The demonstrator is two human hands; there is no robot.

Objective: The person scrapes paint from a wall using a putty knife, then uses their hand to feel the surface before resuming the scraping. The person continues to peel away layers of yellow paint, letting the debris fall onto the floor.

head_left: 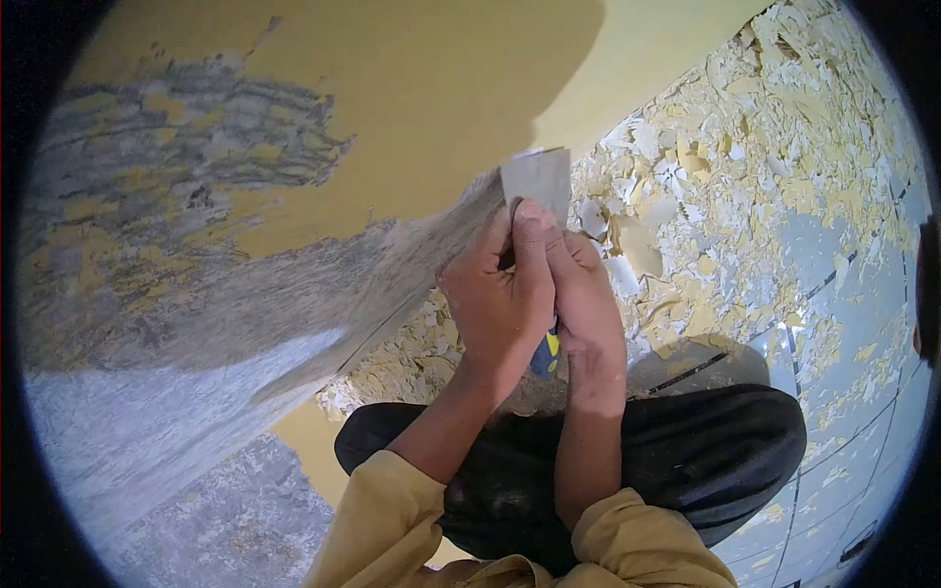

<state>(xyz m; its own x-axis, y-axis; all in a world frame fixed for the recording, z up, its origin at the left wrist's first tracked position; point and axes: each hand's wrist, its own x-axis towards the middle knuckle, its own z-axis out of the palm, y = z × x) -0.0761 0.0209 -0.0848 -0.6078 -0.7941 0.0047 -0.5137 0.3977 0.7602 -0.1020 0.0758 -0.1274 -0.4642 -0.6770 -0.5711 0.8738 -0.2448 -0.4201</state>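
Observation:
A scraper [539, 180] with a flat, wide metal blade is held in both hands. Its blade edge rests against the yellow paint of the wall, by the border of the bared grey patch. My left hand [502, 299] is closed around the lower blade, the thumb lying along it. Pressed close beside it, my right hand [589, 294] is also closed on the tool. A bit of blue and yellow handle shows below, between the wrists; the rest of the handle is hidden by the hands.
The wall [441, 88] has yellow paint above and scraped grey areas to the left and below. Peeled paint flakes [725, 186] cover the tiled floor [833, 250] on the right. My bent legs in dark trousers [706, 451] are just below the hands.

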